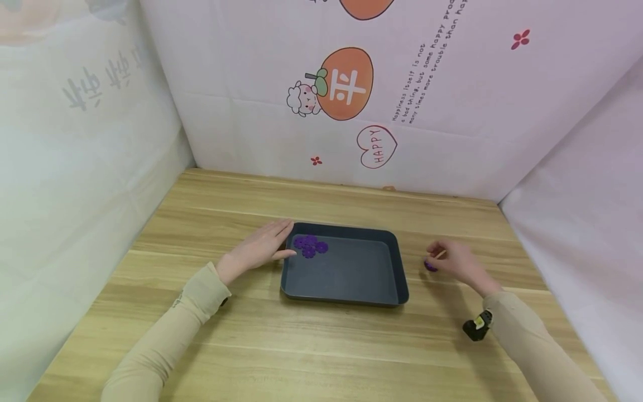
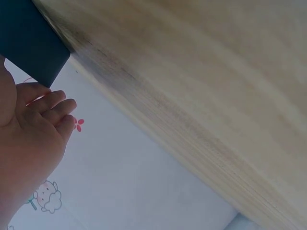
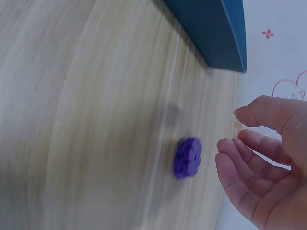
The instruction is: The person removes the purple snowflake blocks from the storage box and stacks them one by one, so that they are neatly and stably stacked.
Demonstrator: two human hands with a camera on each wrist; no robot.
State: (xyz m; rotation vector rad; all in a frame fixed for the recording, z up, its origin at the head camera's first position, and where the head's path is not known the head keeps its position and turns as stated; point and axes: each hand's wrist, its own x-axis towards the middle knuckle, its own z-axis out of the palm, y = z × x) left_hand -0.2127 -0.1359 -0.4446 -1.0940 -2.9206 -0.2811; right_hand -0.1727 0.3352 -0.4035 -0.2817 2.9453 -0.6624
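Observation:
A dark grey rectangular tray [image 1: 346,273] lies on the wooden table, with several purple notched discs [image 1: 310,244] grouped in its back left corner. My left hand [image 1: 261,244] rests against the tray's left side near that corner, fingers mostly extended and thumb tip over the rim. In the left wrist view, the fingers [image 2: 60,110] are by the tray's corner [image 2: 36,43]. To the right of the tray, my right hand [image 1: 452,259] hovers by a small purple stack of notched discs [image 3: 187,158]. In the right wrist view, a gap separates its thumb and fingers from the stack.
The wooden table [image 1: 301,346] extends around the tray. White printed cloth [image 1: 251,67] hangs behind the table, with more cloth along the left and right sides. A black wrist device [image 1: 477,326] is on the right forearm.

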